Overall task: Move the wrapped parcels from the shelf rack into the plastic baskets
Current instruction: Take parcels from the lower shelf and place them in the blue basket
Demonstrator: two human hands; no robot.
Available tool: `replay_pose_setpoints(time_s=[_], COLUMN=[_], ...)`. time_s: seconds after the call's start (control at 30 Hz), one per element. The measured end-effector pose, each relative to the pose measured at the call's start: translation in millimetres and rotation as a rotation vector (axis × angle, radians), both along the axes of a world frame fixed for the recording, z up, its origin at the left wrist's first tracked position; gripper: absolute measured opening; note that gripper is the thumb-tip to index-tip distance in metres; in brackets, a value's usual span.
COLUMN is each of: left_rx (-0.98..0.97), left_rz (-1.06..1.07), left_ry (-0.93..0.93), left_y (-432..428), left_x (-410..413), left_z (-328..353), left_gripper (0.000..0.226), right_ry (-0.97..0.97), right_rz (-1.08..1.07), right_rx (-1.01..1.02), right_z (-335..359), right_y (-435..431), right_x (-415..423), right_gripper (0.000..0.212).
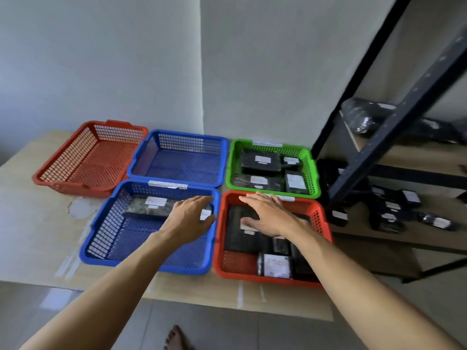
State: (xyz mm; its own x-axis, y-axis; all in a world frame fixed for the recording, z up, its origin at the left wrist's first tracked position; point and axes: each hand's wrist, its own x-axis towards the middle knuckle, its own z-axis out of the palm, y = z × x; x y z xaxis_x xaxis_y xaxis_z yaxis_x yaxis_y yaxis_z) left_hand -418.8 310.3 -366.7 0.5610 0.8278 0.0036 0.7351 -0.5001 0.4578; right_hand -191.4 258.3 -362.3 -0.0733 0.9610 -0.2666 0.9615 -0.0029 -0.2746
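Several plastic baskets stand on a low wooden board. My left hand (188, 218) hovers with fingers spread over the near blue basket (101, 238), partly covering a small parcel with a white label (205, 214); a long black wrapped parcel (149, 207) lies at that basket's far side. My right hand (267, 215) rests flat, fingers apart, on a large black parcel (236, 236) in the near red basket (321, 215), which holds several parcels. The green basket (312, 168) holds several black parcels too. More wrapped parcels (394, 210) lie on the shelf rack (394, 117) at right.
A far red basket (86, 157) and a far blue basket (177, 160) sit by the white wall with nothing in them. The wooden board (32, 223) lies on a tiled floor. My bare foot (175, 338) shows at the bottom edge. The rack's dark posts rise at right.
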Motion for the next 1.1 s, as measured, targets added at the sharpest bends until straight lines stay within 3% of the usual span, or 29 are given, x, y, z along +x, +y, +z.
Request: replay_pose_setpoints(time_s=[0.27, 0.6, 0.97, 1.1], left_rx=[0.142, 0.187, 0.112, 0.109], left_rz=[0.006, -0.153, -0.216, -0.258], left_ry=[-0.128, -0.209, -0.292, -0.315], left_y=[-86, -121, -99, -87], left_x=[135, 269, 416, 463], left_z=[42, 85, 85, 88], left_gripper=[0.046, 0.047, 0.047, 0.047], right_ry=[0.040, 0.084, 0.065, 0.153], right_rz=[-0.052, -0.207, -0.398, -0.495], right_rx=[0.310, 0.365, 0.331, 0.386], right_z=[45, 91, 107, 118], right_y=[-93, -157, -147, -135], right_x=[116, 250, 382, 438], right_gripper=[0.052, 0.049, 0.044, 0.044])
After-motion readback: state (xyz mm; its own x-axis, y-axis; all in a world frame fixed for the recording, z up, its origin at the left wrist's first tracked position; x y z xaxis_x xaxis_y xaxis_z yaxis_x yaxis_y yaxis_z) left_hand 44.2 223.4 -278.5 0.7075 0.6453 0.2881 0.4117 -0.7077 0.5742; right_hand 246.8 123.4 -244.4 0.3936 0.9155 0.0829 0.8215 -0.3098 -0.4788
